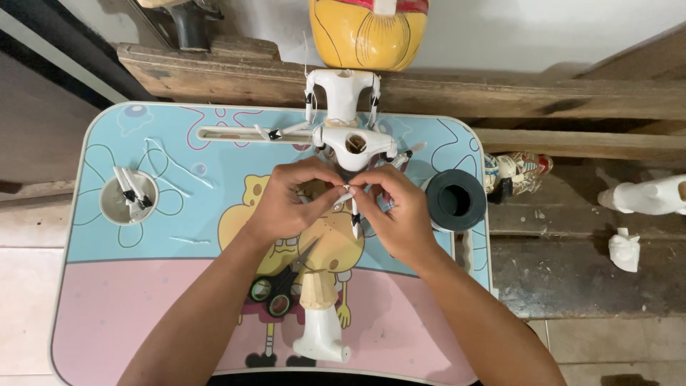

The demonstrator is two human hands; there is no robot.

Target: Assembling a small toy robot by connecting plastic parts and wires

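Note:
Both my hands meet at the middle of a small pink and blue cartoon table (128, 300). My left hand (289, 204) and my right hand (396, 214) pinch a thin white limb piece (346, 196) just below a white hip part (355, 145) of a puppet figure. The white torso (343, 91) lies behind it, with thin arm pieces at its sides. A white leg with a wooden upper part (319, 314) lies toward me. Black scissors with green-lined handles (275, 289) rest under my left wrist.
A cup holder (128, 198) at the table's left holds several white sticks with black ends. A dark roll of tape (456, 199) sits at the right. A yellow painted head (368, 32) stands behind on wooden planks (536, 96). White figure parts (643, 196) lie on the floor at right.

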